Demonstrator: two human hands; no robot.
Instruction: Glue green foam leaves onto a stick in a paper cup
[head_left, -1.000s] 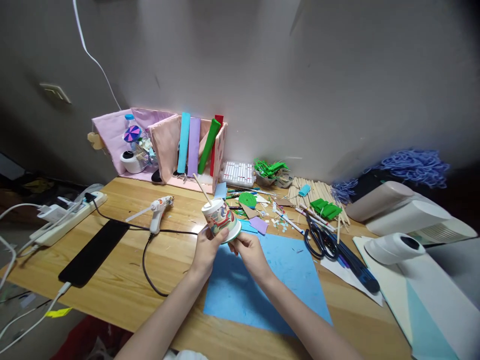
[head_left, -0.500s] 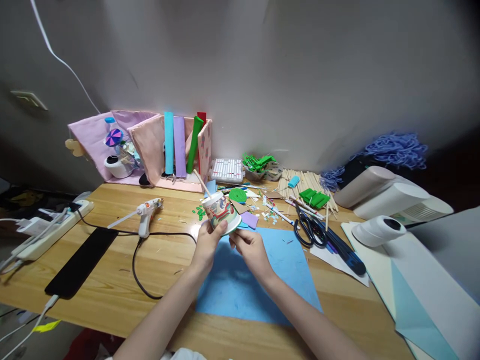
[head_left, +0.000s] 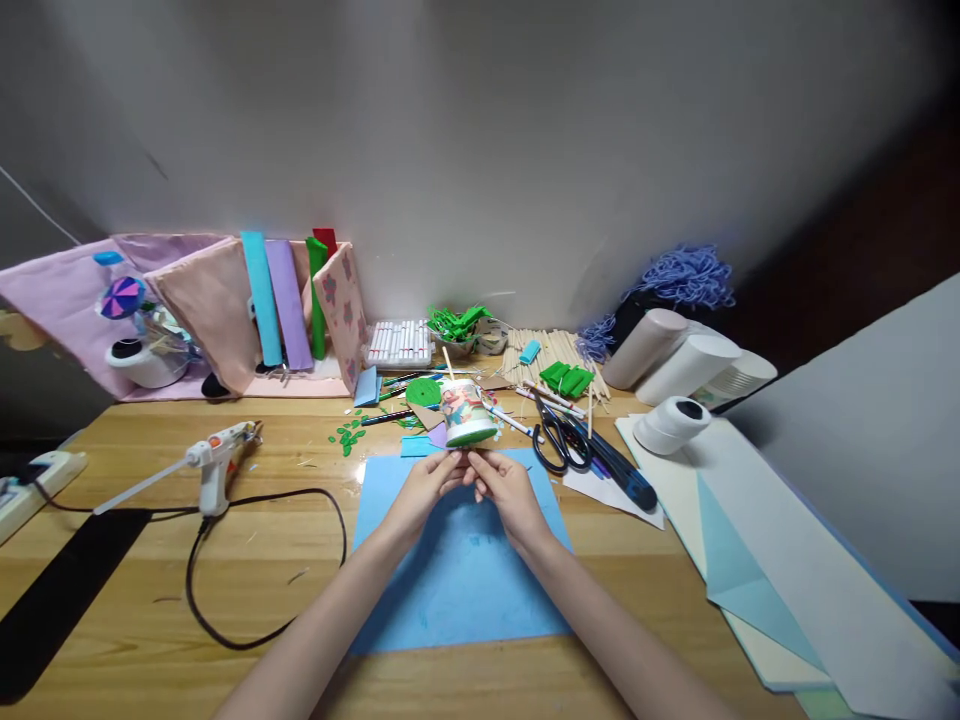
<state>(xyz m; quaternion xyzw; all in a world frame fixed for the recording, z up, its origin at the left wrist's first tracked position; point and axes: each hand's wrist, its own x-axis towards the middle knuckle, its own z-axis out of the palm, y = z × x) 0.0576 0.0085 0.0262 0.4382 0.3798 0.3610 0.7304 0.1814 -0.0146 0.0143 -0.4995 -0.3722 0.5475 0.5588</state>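
Observation:
A patterned paper cup [head_left: 466,402] is held tilted over the blue sheet's far edge, its wide green-edged end towards me and a thin wooden stick [head_left: 448,362] showing above its narrow end. My left hand [head_left: 426,492] is closed, thumb and fingertips pinched at the cup's near lower edge. Closed beside it, my right hand [head_left: 512,492] pinches at the same edge, its fingertips almost meeting the left ones. Exactly what the fingertips grip under the cup is partly hidden. Below both hands lies the blue sheet [head_left: 465,590].
A glue gun [head_left: 217,465] with its looping black cable lies left, near a dark phone [head_left: 67,605]. Right are black scissors [head_left: 561,440], wooden sticks [head_left: 551,350] and a white thread spool [head_left: 671,425]. Behind stand markers [head_left: 400,343] and a pink fabric box [head_left: 210,320].
The cup has tipped so its green-edged wide end shows more. My left hand has slid from the cup's side to its lower edge, beside my right. The view has swung right.

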